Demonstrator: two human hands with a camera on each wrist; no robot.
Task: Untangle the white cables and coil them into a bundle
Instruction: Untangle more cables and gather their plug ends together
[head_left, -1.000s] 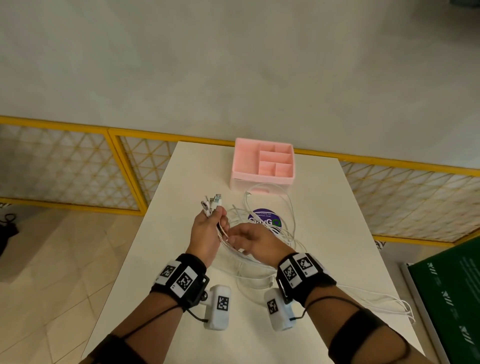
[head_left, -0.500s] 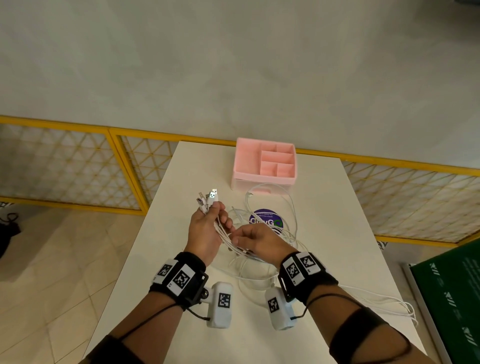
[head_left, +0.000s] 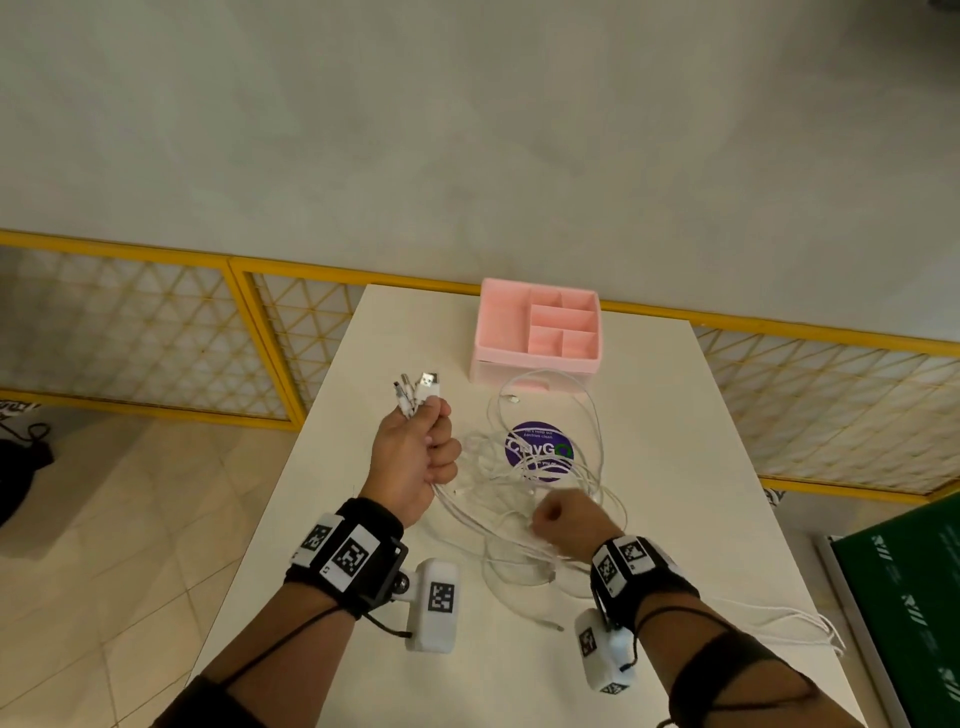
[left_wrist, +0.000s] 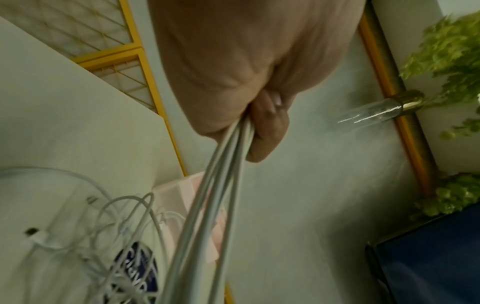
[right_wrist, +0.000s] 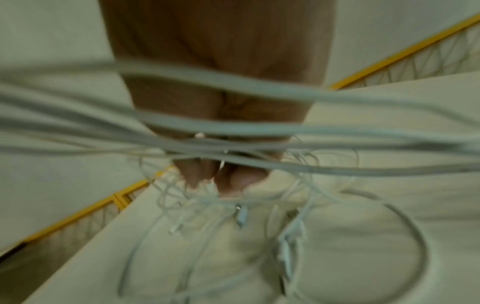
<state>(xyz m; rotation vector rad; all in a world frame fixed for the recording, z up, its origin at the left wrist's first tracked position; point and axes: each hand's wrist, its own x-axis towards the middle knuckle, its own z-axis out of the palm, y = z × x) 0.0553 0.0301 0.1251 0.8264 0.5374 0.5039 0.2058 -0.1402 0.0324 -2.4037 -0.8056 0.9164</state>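
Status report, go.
Left hand grips plug ends of white cables. Right hand fisted in strands, blurred. Tangle remains on table, uncoiled.

Looks like a public or commercial interior, maybe an office lobby or shared space, not a home. Cues: small white table (head_left: 649, 415) with a round purple branded sticker (head_left: 538, 451) just beyond the fingers; yellow-framed lattice railing (head_left: 156, 332) further out behind the table; plain grey wall (head_left: 467, 130); beige tiled floor (head_left: 130, 519) left of the fingers; green printed signboard (head_left: 914, 613) far right; potted greenery (left_wrist: 449, 51) in the left wrist view.
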